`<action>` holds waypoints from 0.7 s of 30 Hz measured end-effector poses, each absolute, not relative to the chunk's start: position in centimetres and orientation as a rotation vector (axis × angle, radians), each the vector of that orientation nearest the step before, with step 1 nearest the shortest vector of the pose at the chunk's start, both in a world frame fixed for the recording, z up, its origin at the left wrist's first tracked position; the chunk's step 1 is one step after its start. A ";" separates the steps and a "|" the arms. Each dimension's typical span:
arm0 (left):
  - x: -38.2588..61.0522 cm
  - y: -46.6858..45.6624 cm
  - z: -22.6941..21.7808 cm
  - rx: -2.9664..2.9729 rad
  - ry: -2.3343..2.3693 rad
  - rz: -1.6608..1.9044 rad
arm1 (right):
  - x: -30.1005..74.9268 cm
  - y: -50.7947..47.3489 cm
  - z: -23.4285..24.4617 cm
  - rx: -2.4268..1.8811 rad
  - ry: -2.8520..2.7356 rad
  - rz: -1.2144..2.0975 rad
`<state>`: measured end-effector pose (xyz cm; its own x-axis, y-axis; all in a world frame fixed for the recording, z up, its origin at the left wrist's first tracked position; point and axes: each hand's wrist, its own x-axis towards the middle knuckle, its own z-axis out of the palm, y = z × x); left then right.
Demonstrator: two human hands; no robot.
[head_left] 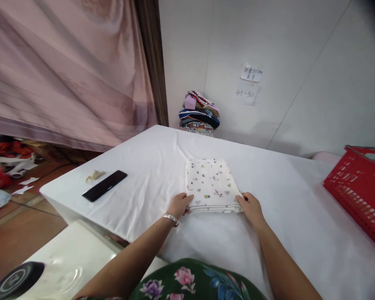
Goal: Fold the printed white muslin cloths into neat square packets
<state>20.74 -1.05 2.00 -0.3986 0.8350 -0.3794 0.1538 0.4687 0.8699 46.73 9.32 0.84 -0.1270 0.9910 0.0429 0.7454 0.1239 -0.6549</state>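
A white cloth with small printed motifs (211,181), folded into a layered square, lies flat on the white-covered table (150,166). My left hand (179,205), with a silver bracelet at the wrist, pinches the near left corner of the cloth. At the near right corner my right hand (251,207) grips the cloth between thumb and fingers. The folded layers show along the near edge between both hands. The fingers under the cloth are partly hidden.
A black flat object (104,186) and a small beige scrap (95,175) lie at the table's left. To the right stands a red plastic basket (359,187). Behind the table rises a stack of folded fabrics (200,114). A pink curtain (71,71) hangs at left.
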 end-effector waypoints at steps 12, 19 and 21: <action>19.5 0.3 2.3 0.959 1.945 0.866 | 43.6 14.5 3.6 -1.746 -2.195 0.674; 16.8 5.2 2.5 0.994 2.116 0.942 | 39.8 17.5 4.0 -1.847 -2.303 0.452; 16.6 6.7 2.5 1.001 2.169 0.942 | 39.3 18.3 3.9 -1.914 -2.278 0.466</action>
